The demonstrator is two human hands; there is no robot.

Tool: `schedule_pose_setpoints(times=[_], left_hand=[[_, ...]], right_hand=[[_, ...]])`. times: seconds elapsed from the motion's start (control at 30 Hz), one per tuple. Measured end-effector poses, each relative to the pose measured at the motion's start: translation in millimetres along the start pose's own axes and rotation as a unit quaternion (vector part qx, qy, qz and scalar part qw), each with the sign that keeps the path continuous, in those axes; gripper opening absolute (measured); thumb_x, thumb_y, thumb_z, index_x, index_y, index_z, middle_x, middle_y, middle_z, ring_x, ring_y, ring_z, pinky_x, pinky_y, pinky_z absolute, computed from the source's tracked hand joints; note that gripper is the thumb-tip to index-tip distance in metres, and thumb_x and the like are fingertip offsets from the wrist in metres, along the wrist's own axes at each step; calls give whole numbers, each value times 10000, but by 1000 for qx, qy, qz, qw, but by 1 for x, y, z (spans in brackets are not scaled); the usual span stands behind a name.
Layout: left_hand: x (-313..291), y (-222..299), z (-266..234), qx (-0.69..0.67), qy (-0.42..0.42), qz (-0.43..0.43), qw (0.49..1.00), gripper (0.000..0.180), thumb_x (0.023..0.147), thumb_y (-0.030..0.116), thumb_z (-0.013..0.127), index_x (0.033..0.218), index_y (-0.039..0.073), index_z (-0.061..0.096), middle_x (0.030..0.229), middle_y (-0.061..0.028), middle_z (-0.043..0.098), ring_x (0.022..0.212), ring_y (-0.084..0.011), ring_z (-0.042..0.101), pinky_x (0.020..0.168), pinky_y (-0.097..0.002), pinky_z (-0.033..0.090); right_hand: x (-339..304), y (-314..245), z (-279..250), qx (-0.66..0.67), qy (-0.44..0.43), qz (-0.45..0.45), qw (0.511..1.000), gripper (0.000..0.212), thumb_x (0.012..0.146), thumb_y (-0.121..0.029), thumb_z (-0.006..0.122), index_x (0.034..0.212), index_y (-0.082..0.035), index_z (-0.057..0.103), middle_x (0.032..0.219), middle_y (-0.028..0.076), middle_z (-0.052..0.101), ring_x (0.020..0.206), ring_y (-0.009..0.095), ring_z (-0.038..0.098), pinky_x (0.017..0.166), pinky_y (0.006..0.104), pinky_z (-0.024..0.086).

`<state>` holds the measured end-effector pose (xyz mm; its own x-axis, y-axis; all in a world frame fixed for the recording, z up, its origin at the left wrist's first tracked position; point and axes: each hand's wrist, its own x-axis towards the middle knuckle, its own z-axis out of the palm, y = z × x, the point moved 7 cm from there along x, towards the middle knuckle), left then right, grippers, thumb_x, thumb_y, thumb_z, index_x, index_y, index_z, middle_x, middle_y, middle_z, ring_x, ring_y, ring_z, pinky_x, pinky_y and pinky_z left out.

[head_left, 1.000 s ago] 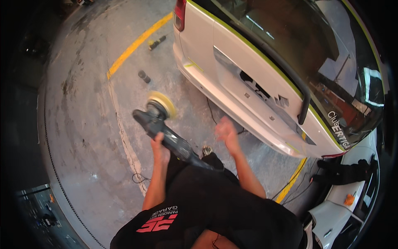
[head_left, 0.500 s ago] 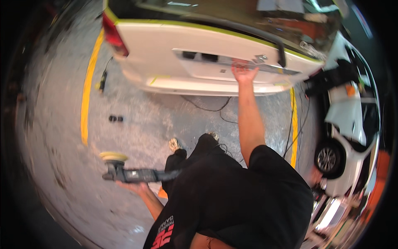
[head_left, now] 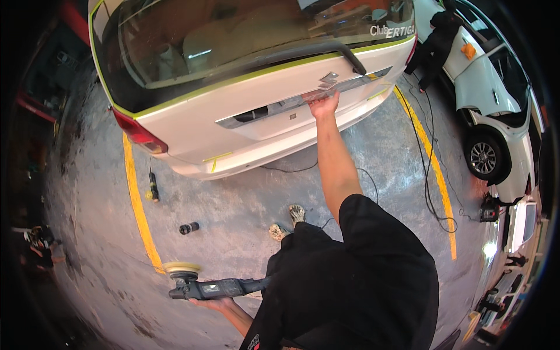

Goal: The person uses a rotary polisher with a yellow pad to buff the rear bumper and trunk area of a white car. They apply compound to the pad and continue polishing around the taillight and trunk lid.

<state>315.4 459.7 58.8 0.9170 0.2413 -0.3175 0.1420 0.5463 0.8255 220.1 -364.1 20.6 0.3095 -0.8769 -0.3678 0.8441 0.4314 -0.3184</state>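
Garage floor (head_left: 251, 201), white car (head_left: 192, 137). Right hand (head_left: 324, 106): moved from mid-air to trim (head_left: 286, 105), lower edge; finger closure unclear. Left hand (head_left: 217, 303): fingers clamped on polisher (head_left: 224, 288), apart from bodywork.

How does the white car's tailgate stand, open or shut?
Shut, it seems: the tailgate meets the bumper without a visible gap.

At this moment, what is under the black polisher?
The left hand is under the black polisher, with grey floor below; whatever the tool's body covers cannot be seen.
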Motion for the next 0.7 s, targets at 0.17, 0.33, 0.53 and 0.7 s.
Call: schedule_pose_setpoints(times=[0.17,0.33,0.53,0.7], left_hand=[[-10,-20,24,14,-24,-4,1000,843,928,791,552,1438,120,566,1192,-60,668,994,-220,695,788,-416,606],[5,-15,3,-57,-49,-16,997,846,985,753,501,1546,121,471,1472,-85,560,1336,-275,553,1144,-438,451],[-6,-1,12,-79,5,-29,996,692,948,711,639,1290,110,611,1008,-33,655,916,-172,675,818,-371,589],[-19,-3,-5,-79,28,-29,996,657,962,658,649,1309,102,598,1010,-50,662,898,-179,682,805,-380,597]], right_hand=[[57,-25,-27,29,-93,35,995,715,949,-657,546,1370,-84,613,1163,112,664,1043,317,626,1100,653,453],[40,-11,-19,12,-129,50,990,578,925,-520,634,1286,-69,659,1043,78,607,948,300,545,1080,624,485],[50,-3,-21,1,-100,32,994,692,991,-556,537,1410,-9,598,1388,188,587,1277,433,538,1130,642,467],[42,1,-22,-13,-37,3,999,883,1021,-726,397,1500,3,533,1556,211,537,1411,483,512,1156,650,450]])
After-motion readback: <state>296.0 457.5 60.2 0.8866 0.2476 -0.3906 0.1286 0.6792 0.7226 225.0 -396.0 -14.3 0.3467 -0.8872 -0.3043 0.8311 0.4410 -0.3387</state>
